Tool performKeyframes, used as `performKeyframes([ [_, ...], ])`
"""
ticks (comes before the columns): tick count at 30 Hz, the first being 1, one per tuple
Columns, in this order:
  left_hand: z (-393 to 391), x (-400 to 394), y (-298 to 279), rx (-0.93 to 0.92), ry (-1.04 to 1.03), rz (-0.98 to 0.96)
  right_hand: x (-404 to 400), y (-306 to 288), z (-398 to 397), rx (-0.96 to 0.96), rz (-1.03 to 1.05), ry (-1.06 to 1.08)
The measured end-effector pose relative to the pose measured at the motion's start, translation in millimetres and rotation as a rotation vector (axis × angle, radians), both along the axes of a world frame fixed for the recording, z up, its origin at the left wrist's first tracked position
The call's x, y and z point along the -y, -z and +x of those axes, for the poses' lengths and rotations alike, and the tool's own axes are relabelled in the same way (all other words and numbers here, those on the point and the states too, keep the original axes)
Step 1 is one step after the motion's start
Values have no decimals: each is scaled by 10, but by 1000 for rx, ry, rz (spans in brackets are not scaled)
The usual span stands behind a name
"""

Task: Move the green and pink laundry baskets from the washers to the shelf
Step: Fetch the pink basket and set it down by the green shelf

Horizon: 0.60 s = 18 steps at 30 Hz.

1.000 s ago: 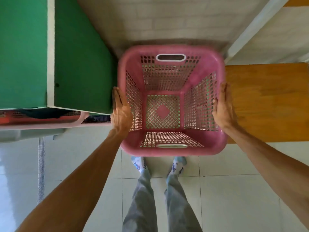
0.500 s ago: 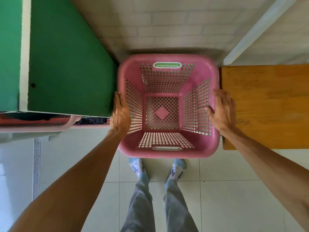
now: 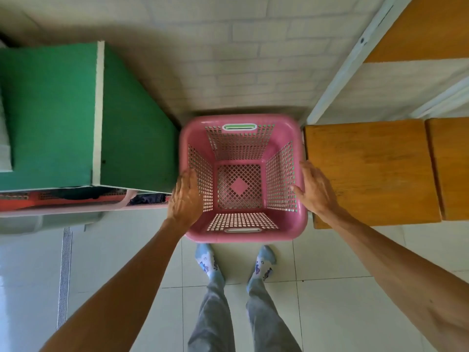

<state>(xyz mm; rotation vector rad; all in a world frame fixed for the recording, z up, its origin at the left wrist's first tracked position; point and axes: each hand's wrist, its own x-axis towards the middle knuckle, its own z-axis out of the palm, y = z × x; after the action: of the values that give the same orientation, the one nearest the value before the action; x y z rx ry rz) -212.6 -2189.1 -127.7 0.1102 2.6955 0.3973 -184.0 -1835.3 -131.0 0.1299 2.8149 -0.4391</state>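
Note:
The pink laundry basket [image 3: 281,174] stands empty and upright in the gap between a green cabinet and a wooden shelf board, close to the brick wall. Green [image 3: 239,127] shows through its far handle slot and side holes, as if a green basket sits around it; I cannot tell for sure. My left hand [image 3: 186,196] lies over the basket's left rim. My right hand [image 3: 314,189] grips the right rim, fingers curled over the edge.
A green cabinet [image 3: 50,118] stands at the left, with a red and pink basket of dark clothes [image 3: 63,199] below it. The wooden shelf board [image 3: 368,171] and a white metal post [image 3: 347,62] are at the right. My socked feet [image 3: 208,262] stand on pale floor tiles.
The pink basket has gone down and away from me into the gap. Both hands stayed on its side rims, and green now shows through its holes.

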Motion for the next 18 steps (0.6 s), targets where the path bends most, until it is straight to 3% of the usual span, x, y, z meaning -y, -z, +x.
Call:
performKeyframes([
  [8, 467, -216, -1649, 7, 123, -46, 224, -1593, 398, 189, -89, -41],
  [18, 864, -103, -3069, -84, 206, -116, 396, -2964, 971, 122, -109, -6],
])
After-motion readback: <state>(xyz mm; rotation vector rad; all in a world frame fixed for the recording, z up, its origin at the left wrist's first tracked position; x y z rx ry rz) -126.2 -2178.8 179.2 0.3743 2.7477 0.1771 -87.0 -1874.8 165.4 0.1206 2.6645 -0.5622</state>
